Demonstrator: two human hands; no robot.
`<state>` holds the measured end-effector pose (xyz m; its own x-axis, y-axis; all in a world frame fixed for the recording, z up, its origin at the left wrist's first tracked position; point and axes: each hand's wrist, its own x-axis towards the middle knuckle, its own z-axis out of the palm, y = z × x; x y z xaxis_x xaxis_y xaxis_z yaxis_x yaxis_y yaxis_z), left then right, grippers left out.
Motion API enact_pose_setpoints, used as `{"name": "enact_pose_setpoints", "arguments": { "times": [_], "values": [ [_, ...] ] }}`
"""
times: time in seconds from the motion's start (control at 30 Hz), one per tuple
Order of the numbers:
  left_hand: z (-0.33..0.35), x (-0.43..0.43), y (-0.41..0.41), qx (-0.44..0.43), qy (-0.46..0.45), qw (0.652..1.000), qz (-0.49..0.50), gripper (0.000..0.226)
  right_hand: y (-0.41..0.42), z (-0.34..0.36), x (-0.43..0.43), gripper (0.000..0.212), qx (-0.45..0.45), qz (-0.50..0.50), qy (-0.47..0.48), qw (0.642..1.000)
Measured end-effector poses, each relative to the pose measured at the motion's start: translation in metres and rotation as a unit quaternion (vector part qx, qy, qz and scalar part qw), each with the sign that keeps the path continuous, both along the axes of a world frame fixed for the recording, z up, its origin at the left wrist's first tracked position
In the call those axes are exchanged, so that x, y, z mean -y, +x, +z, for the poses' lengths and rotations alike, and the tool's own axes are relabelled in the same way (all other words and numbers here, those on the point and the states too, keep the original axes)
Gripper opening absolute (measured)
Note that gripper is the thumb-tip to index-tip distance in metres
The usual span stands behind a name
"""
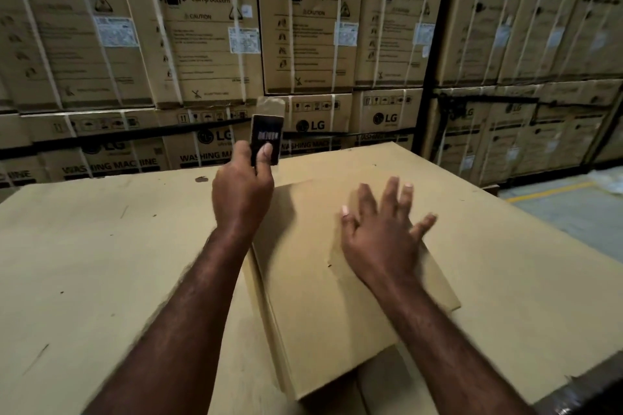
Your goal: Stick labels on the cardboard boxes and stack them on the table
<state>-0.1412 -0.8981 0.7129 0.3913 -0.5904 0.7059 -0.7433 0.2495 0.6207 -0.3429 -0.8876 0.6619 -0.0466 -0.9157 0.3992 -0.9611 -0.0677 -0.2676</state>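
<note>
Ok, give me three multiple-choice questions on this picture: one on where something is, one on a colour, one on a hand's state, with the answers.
1. Where does the flattened cardboard box lie?
A. on the table
B. on the floor
C. on a shelf

2. What colour is the face of the label?
A. white
B. black
C. red

3. How is the right hand?
A. gripping the box
B. curled in a fist
C. open, fingers spread

Answers:
1 A: it lies flat on the cardboard-covered tabletop.
2 B: the label pinched by the left hand is black with pale marks.
3 C: its fingers are straight and apart and hold nothing.
</note>
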Motion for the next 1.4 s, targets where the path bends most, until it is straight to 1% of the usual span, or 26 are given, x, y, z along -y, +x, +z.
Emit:
{"name": "enact_pose_setpoints", "arguments": {
  "times": [0.07,0.13,0.2,0.3,0.4,0.53,0.63,0.73,0.83,0.9,1.0,1.07,1.17,1.23,1.3,1.4],
  "values": [
    [0.000,-0.005,-0.004,-0.029,-0.006,0.999,0.036,0.033,-0.030,-0.003,0.002,0.075,0.061,-0.059,0.057,0.995],
    [0.001,-0.010,-0.008,-0.057,0.004,0.995,0.076,0.032,-0.049,-0.008,-0.003,0.080,0.120,-0.062,0.083,0.987],
    [0.001,-0.014,-0.012,-0.068,0.014,0.994,0.082,0.033,-0.058,-0.011,-0.012,0.074,0.152,-0.039,0.067,0.985],
    [0.003,-0.016,-0.021,-0.085,0.022,0.994,0.063,0.035,-0.071,-0.018,-0.020,0.067,0.219,-0.022,0.044,0.975],
    [0.007,-0.020,-0.041,-0.116,0.015,0.993,0.018,0.035,-0.097,-0.023,-0.023,0.064,0.253,-0.003,0.013,0.967],
    [0.012,-0.009,-0.084,-0.151,-0.023,0.986,-0.073,0.025,-0.145,-0.016,-0.016,0.053,0.289,-0.001,-0.042,0.956],
    [0.008,0.013,-0.141,-0.184,-0.029,0.973,-0.135,0.024,-0.199,-0.023,0.003,0.050,0.340,-0.031,-0.062,0.938],
    [-0.001,0.038,-0.209,-0.184,-0.032,0.967,-0.175,0.022,-0.258,-0.040,0.024,0.044,0.389,-0.055,-0.077,0.916],
    [-0.009,0.068,-0.273,-0.171,-0.034,0.966,-0.193,0.022,-0.314,-0.060,0.052,0.038,0.408,-0.061,-0.074,0.908],
    [-0.014,0.092,-0.314,-0.159,-0.020,0.966,-0.202,0.019,-0.351,-0.074,0.078,0.037,0.408,-0.059,-0.056,0.910],
    [-0.023,0.131,-0.370,-0.131,-0.002,0.974,-0.184,0.022,-0.402,-0.092,0.124,0.041,0.398,-0.062,-0.048,0.914],
    [-0.037,0.159,-0.398,-0.134,0.013,0.979,-0.155,0.024,-0.431,-0.106,0.154,0.046,0.397,-0.073,-0.031,0.914],
    [-0.066,0.191,-0.430,-0.167,0.056,0.977,-0.119,0.019,-0.463,-0.128,0.187,0.054,0.386,-0.088,-0.008,0.918],
    [-0.077,0.208,-0.445,-0.176,0.072,0.976,-0.104,0.019,-0.476,-0.133,0.207,0.052,0.378,-0.102,-0.005,0.920],
    [-0.079,0.227,-0.455,-0.171,0.071,0.979,-0.086,0.019,-0.485,-0.133,0.229,0.048,0.393,-0.119,-0.008,0.912],
    [-0.080,0.257,-0.463,-0.155,0.080,0.983,-0.059,0.020,-0.487,-0.137,0.261,0.049,0.422,-0.113,-0.010,0.900]
  ]
}}
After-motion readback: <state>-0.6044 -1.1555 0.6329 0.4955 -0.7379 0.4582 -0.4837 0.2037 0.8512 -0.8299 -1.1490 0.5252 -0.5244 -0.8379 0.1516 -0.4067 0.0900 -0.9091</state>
